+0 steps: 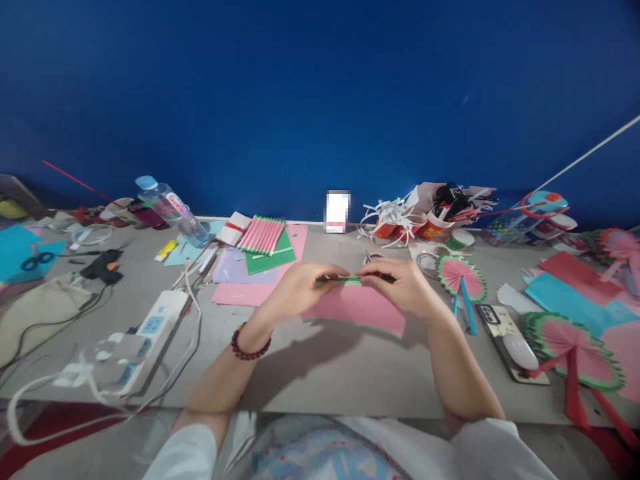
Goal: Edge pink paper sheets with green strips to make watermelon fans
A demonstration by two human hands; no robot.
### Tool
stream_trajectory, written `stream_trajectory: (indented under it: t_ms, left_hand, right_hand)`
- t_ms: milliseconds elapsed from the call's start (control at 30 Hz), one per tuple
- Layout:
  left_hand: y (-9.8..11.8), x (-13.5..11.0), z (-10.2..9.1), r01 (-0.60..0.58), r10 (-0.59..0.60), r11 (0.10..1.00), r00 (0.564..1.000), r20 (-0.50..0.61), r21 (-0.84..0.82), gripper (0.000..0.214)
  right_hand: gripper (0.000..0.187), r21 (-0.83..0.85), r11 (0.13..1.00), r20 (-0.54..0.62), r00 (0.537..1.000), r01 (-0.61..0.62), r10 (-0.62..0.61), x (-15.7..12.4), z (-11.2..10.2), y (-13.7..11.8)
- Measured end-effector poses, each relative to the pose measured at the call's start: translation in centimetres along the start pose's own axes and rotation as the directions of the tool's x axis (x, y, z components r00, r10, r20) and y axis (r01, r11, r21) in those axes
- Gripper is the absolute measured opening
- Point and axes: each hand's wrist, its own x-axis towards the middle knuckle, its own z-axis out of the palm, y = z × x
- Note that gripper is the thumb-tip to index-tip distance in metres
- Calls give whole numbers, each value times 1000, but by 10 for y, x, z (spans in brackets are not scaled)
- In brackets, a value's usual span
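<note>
My left hand (pixel 299 285) and my right hand (pixel 403 283) are raised just above the grey table (pixel 320 373), fingers pinched on the two ends of a narrow folded green paper strip (pixel 345 281). Under the hands lies a pink paper sheet (pixel 360 308). A dark red bead bracelet (pixel 249 348) circles my left wrist.
A power strip (pixel 147 333) with white cables lies at left, beyond it a glue gun (pixel 103 265), scissors (pixel 35 260) and a water bottle (pixel 170 208). Pleated pink paper (pixel 263 235) rests on coloured sheets. Pink-green paper fans (pixel 463 279) (pixel 575 347), a phone (pixel 505 333) and cups (pixel 430 227) fill the right.
</note>
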Motion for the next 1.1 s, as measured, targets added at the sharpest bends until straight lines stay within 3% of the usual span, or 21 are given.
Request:
stream_trajectory:
  t_ms: [200, 433, 567, 733, 933, 1100]
  left_hand:
    - [-15, 10, 4, 25, -32, 998, 992, 123, 52, 22]
    - [-64, 22, 34, -72, 13, 947, 982, 186, 313, 26]
    - [-88, 18, 60, -143, 53, 884, 977, 209, 445, 27]
    - [-95, 2, 88, -134, 56, 790, 988, 147, 599, 23]
    - [-99, -11, 107, -143, 106, 720, 990, 96, 679, 20]
    - [-105, -15, 114, -132, 134, 713, 990, 50, 688, 19]
  right_hand:
    - [18, -40, 999, 83, 997, 5, -2, 6, 9, 14]
    - [24, -159, 984, 263, 958, -75, 116, 18, 44, 62]
    - [26, -231, 969, 232, 962, -87, 142, 8, 69, 87]
    - [26, -274, 962, 162, 987, 26, 20, -14, 93, 104]
    - [24, -383, 918, 92, 993, 101, -71, -28, 106, 112]
    - [21, -486, 859, 78, 986, 164, -144, -37, 112, 116]
